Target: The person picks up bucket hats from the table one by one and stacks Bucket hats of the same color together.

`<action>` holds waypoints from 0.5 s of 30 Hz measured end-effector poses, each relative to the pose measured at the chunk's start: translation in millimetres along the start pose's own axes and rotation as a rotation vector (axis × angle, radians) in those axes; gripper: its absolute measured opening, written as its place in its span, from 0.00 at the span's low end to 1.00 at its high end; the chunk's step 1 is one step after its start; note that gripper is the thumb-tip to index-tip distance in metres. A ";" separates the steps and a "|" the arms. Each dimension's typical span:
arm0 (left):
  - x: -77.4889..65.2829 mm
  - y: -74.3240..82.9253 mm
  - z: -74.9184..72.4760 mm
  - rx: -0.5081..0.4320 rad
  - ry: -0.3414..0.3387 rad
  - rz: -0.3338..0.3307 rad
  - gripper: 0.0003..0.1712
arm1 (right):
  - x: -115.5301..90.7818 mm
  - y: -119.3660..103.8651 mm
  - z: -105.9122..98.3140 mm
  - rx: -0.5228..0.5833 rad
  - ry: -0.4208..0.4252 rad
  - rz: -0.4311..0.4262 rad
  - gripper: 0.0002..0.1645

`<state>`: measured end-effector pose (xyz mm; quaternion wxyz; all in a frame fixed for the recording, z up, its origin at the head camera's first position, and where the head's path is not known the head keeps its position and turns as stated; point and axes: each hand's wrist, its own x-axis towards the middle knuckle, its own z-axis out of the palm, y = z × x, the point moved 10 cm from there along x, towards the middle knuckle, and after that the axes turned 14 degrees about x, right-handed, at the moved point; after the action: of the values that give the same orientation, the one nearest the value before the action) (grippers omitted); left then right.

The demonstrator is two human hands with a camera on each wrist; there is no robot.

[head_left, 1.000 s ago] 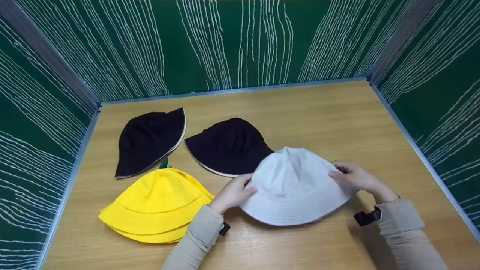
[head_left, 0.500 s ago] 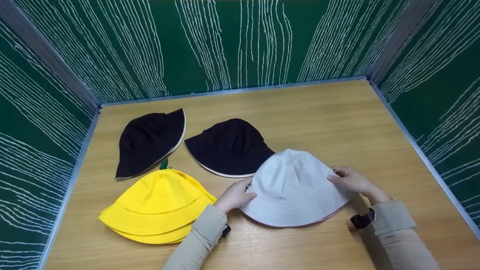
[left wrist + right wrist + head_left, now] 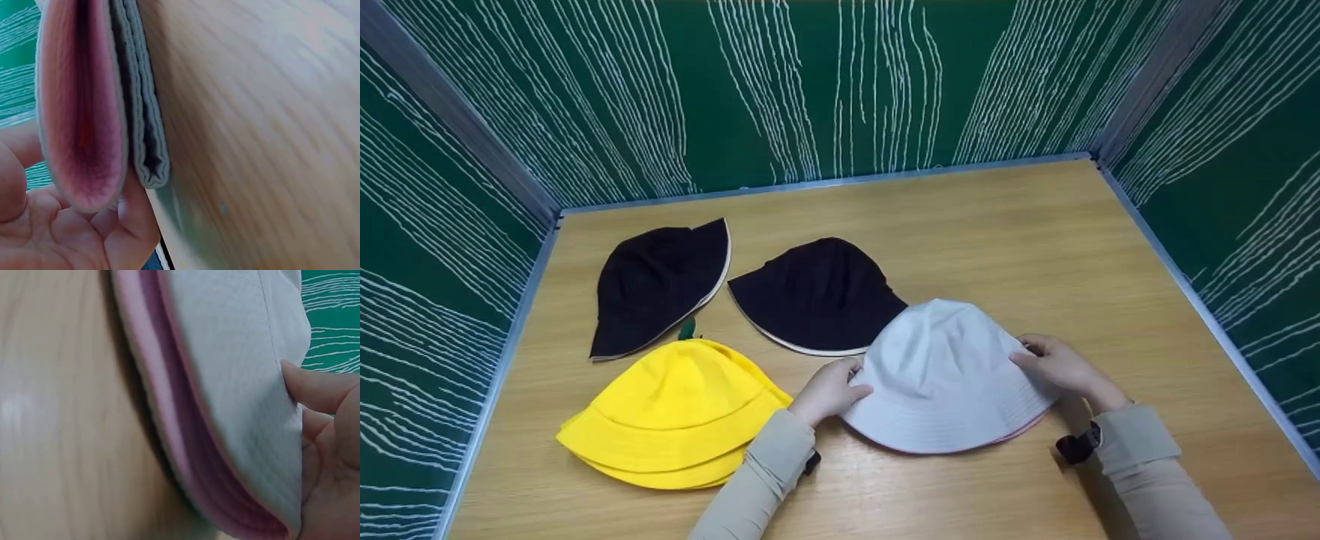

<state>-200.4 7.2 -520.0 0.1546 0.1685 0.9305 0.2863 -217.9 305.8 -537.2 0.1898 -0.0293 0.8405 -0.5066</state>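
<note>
A white bucket hat [image 3: 952, 390] with a pink lining lies folded flat at the front right of the table, its crown pointing away from me. My left hand [image 3: 829, 390] pinches its left side where crown meets brim, thumb on top. On the opposite side my right hand [image 3: 1065, 367] grips the hat the same way. The pink inside of the brim [image 3: 84, 169] shows in the left wrist view, with a folded grey-white fabric edge [image 3: 149, 140] directly beside it on the table side. In the right wrist view the white brim [image 3: 225, 382] gapes slightly over its pink underside.
Two black bucket hats with pale edging lie behind: one at the left [image 3: 656, 289], the other [image 3: 821, 300] touching or partly behind the white hat. Yellow hats [image 3: 675, 412], apparently stacked, with a green leaf [image 3: 687, 328], lie front left. Green walls [image 3: 810, 90] enclose the table [image 3: 1005, 217].
The white hat has come slightly toward me and its right side has shifted a little left. My right hand has moved left with it; the left hand has barely moved.
</note>
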 end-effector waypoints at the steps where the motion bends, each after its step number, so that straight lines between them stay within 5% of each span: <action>1: -0.1 -0.3 -0.4 -0.002 0.002 -0.005 0.11 | 0.2 0.2 -0.1 -0.002 0.004 -0.003 0.29; 15: 0.0 -8.4 1.8 0.010 -0.026 -0.085 0.12 | -0.7 -6.2 1.0 -0.085 0.081 -0.074 0.20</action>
<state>-201.6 1.6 -526.4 0.1778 0.1331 0.9362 0.2723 -217.8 302.1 -532.0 0.1355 -0.0480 0.8667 -0.4777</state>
